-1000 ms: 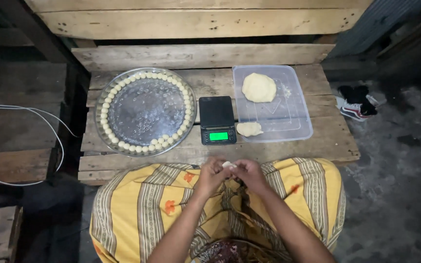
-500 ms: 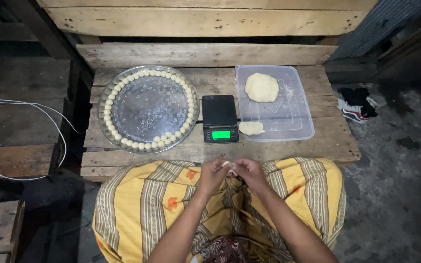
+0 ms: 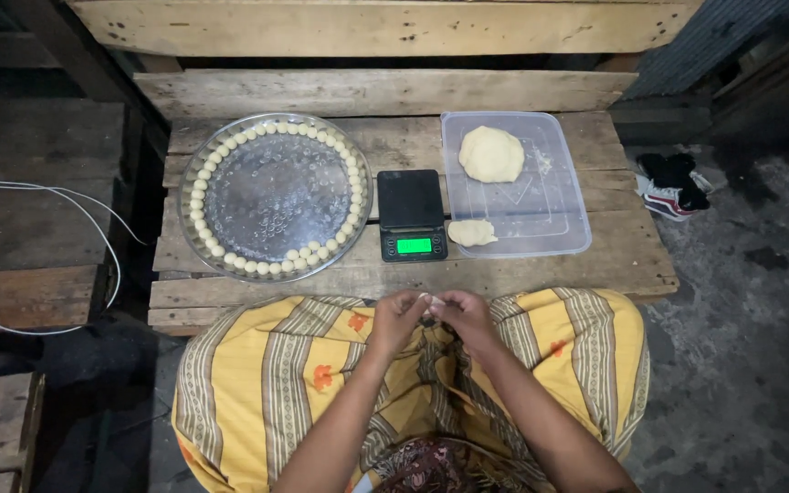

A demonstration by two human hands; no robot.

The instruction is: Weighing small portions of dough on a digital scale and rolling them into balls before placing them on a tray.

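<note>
Dough, a small pale bit (image 3: 430,299), sits pinched between the fingertips of both hands, low in the view above the lap covered by a yellow striped cloth (image 3: 321,365). Left hand (image 3: 398,315) is curled nearly closed, its fingers touching the bit from the left; right hand (image 3: 464,315) is likewise curled, gripping it from the right, so the two hands meet.

On the wooden pallet table (image 3: 632,260), at 12 o'clock from the hands, stands one black digital scale (image 3: 411,215) with a lit green display. At 11 o'clock lies one round glass tray (image 3: 276,196), its rim lined with a ring of small dough balls (image 3: 195,205), too many and too small to count surely. At 1 o'clock lies one clear plastic lid (image 3: 550,205) bearing two dough lumps: a large one (image 3: 491,153) and a small one (image 3: 472,232).
</note>
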